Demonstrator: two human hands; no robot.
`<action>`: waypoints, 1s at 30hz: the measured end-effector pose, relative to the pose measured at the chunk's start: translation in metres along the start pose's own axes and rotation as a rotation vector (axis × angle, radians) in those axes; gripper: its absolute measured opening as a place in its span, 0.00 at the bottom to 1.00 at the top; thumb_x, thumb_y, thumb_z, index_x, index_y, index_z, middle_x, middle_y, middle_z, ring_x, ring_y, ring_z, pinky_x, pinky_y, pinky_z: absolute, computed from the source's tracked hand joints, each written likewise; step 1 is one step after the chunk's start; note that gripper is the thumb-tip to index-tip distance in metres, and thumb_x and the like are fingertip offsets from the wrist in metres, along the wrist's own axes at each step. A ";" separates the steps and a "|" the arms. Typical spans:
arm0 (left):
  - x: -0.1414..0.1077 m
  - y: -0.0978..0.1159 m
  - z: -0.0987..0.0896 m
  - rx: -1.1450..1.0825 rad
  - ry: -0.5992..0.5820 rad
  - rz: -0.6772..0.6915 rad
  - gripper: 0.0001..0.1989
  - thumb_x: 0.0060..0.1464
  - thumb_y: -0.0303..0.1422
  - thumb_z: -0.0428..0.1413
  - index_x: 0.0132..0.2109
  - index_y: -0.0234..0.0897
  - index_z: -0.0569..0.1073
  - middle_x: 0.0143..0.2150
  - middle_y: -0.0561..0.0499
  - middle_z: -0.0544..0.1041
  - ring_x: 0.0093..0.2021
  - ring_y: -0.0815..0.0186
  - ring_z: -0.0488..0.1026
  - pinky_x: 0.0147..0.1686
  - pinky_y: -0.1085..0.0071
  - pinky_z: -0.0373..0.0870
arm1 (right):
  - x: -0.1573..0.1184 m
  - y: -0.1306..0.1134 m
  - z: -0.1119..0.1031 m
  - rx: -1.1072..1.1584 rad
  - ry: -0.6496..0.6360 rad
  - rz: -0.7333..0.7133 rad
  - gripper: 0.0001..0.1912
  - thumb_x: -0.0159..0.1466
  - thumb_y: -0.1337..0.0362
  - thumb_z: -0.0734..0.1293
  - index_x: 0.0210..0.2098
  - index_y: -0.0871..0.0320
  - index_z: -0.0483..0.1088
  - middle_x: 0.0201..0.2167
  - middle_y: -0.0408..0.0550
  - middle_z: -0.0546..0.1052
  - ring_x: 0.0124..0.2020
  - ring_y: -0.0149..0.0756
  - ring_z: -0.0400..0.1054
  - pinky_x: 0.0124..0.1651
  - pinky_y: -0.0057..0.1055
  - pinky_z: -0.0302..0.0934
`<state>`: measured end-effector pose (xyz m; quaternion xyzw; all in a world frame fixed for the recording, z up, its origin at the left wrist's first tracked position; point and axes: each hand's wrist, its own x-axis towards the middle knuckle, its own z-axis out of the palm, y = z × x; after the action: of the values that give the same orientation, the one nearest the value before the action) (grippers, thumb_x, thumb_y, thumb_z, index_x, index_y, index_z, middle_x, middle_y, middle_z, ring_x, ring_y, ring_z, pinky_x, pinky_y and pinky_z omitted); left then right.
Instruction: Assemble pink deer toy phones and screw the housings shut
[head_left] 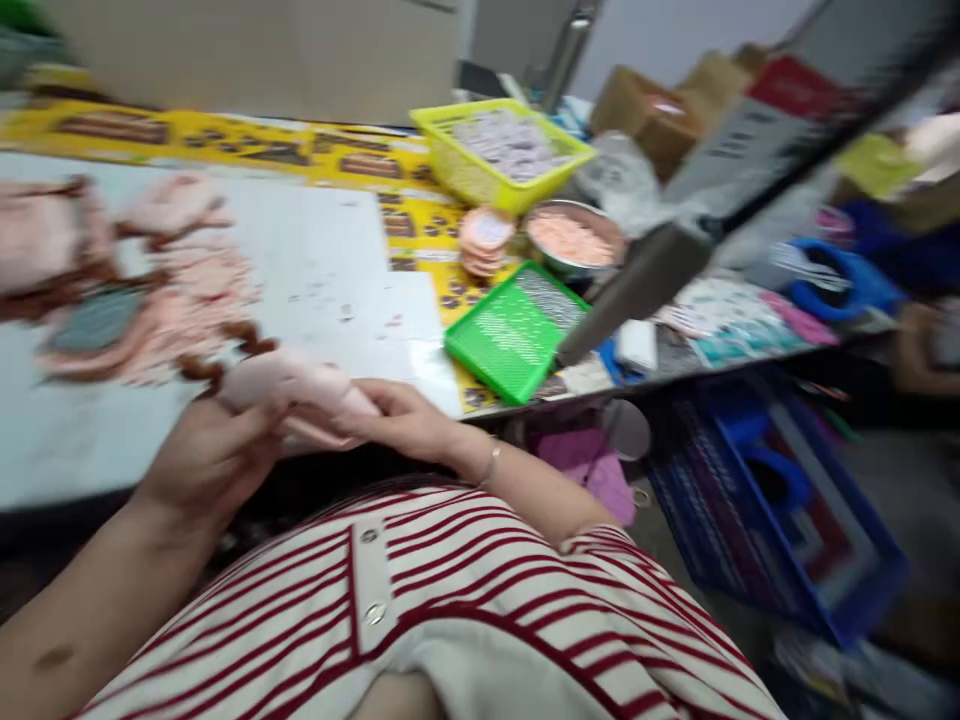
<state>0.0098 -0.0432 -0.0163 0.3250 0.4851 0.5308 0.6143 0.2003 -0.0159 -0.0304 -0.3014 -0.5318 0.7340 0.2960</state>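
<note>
A pale pink soft piece (pixel 292 380), blurred and resembling part of a plush toy, is held between my two hands at the table's front edge. My left hand (pixel 217 450) is closed round its left end. At the right end, the fingers of my right hand (pixel 397 415) pinch it. Brown fuzzy bits (pixel 199 368) stick out beside my left hand; whether they join the pink piece I cannot tell. Further left, pink and brown soft pieces (pixel 180 265) lie heaped on the white tabletop (pixel 322 250), with a grey-green flat piece (pixel 101 318) among them.
A green tray (pixel 487 350) of small pale bits lies right of my hands. Behind it stand a stack of pink discs (pixel 484 240), a round bowl (pixel 574 262) and a yellow basket (pixel 469 180). A grey arm-like bar (pixel 645 290) slants across. Below right is a blue crate (pixel 697 500).
</note>
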 end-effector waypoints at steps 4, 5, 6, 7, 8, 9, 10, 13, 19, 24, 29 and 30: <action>-0.007 0.026 -0.032 -0.068 0.052 0.054 0.23 0.33 0.42 0.76 0.36 0.33 0.84 0.34 0.43 0.85 0.38 0.53 0.83 0.39 0.67 0.81 | 0.006 -0.011 -0.002 0.055 -0.010 0.030 0.32 0.52 0.49 0.79 0.53 0.53 0.75 0.55 0.50 0.81 0.55 0.38 0.75 0.63 0.39 0.68; -0.012 0.032 -0.053 -0.043 0.071 0.032 0.24 0.31 0.42 0.77 0.36 0.32 0.84 0.34 0.42 0.85 0.35 0.54 0.83 0.37 0.68 0.81 | 0.009 -0.011 -0.005 0.029 0.051 0.048 0.27 0.55 0.49 0.78 0.50 0.53 0.77 0.52 0.50 0.82 0.53 0.37 0.77 0.63 0.40 0.68; -0.021 0.039 -0.077 0.017 0.084 -0.014 0.24 0.29 0.41 0.77 0.34 0.31 0.84 0.32 0.41 0.84 0.32 0.55 0.82 0.33 0.69 0.80 | 0.013 -0.011 -0.007 0.008 0.123 0.058 0.22 0.57 0.50 0.77 0.47 0.54 0.78 0.48 0.50 0.84 0.49 0.36 0.78 0.61 0.40 0.70; -0.032 0.046 -0.102 0.121 0.093 -0.081 0.22 0.30 0.39 0.77 0.34 0.31 0.84 0.32 0.41 0.84 0.29 0.56 0.81 0.29 0.70 0.78 | 0.015 -0.011 -0.009 -0.011 0.170 0.078 0.20 0.58 0.51 0.76 0.45 0.55 0.79 0.45 0.50 0.85 0.45 0.34 0.79 0.59 0.39 0.71; -0.045 0.052 -0.126 0.246 0.102 -0.158 0.20 0.32 0.36 0.76 0.35 0.31 0.84 0.31 0.42 0.83 0.27 0.58 0.80 0.25 0.72 0.76 | 0.018 -0.010 -0.011 -0.017 0.211 0.090 0.19 0.58 0.50 0.77 0.44 0.55 0.79 0.42 0.49 0.85 0.41 0.33 0.80 0.55 0.37 0.73; -0.057 0.058 -0.147 0.389 0.109 -0.231 0.19 0.34 0.33 0.76 0.37 0.33 0.84 0.32 0.43 0.84 0.27 0.58 0.79 0.23 0.73 0.74 | 0.020 -0.010 -0.011 -0.024 0.233 0.103 0.19 0.57 0.50 0.77 0.42 0.55 0.80 0.39 0.49 0.85 0.38 0.32 0.80 0.51 0.36 0.74; -0.068 0.062 -0.166 0.533 0.137 -0.234 0.19 0.36 0.31 0.75 0.39 0.34 0.84 0.35 0.45 0.85 0.30 0.60 0.80 0.26 0.75 0.75 | 0.022 -0.010 -0.012 -0.036 0.248 0.110 0.20 0.56 0.49 0.77 0.42 0.56 0.80 0.38 0.49 0.85 0.36 0.32 0.80 0.48 0.34 0.75; -0.079 0.069 -0.196 0.824 0.262 -0.094 0.19 0.39 0.30 0.74 0.42 0.36 0.84 0.40 0.49 0.85 0.38 0.66 0.80 0.35 0.82 0.73 | 0.029 -0.010 -0.010 -0.142 0.295 0.067 0.20 0.56 0.49 0.77 0.40 0.57 0.80 0.33 0.48 0.84 0.29 0.30 0.76 0.38 0.31 0.73; -0.007 0.079 -0.192 0.663 0.468 0.253 0.21 0.47 0.29 0.71 0.49 0.31 0.81 0.49 0.51 0.83 0.49 0.69 0.76 0.54 0.81 0.68 | 0.034 -0.003 -0.011 -0.552 0.328 -0.117 0.16 0.63 0.51 0.71 0.39 0.57 0.80 0.23 0.44 0.78 0.22 0.30 0.69 0.27 0.29 0.66; 0.082 0.116 -0.200 0.457 0.711 0.321 0.37 0.47 0.29 0.70 0.62 0.25 0.68 0.63 0.51 0.75 0.62 0.71 0.68 0.61 0.80 0.59 | 0.027 0.002 -0.014 -0.692 0.295 -0.203 0.14 0.66 0.53 0.68 0.39 0.56 0.80 0.23 0.46 0.78 0.23 0.34 0.71 0.25 0.31 0.66; 0.129 0.137 -0.213 0.410 0.567 0.222 0.38 0.46 0.29 0.69 0.61 0.18 0.66 0.63 0.47 0.75 0.57 0.71 0.72 0.52 0.83 0.62 | 0.026 0.000 -0.013 -0.707 0.323 -0.203 0.14 0.66 0.54 0.67 0.39 0.55 0.80 0.22 0.46 0.78 0.22 0.34 0.70 0.24 0.31 0.66; 0.132 0.137 -0.215 0.374 0.517 0.235 0.37 0.46 0.27 0.69 0.61 0.18 0.65 0.63 0.49 0.75 0.56 0.73 0.71 0.50 0.85 0.61 | 0.026 0.000 -0.013 -0.709 0.330 -0.204 0.13 0.66 0.54 0.67 0.38 0.55 0.80 0.22 0.46 0.78 0.22 0.34 0.70 0.25 0.31 0.66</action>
<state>-0.2431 0.0905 0.0077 0.3406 0.6729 0.5645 0.3353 0.1932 0.0115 -0.0369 -0.4445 -0.7245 0.4136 0.3263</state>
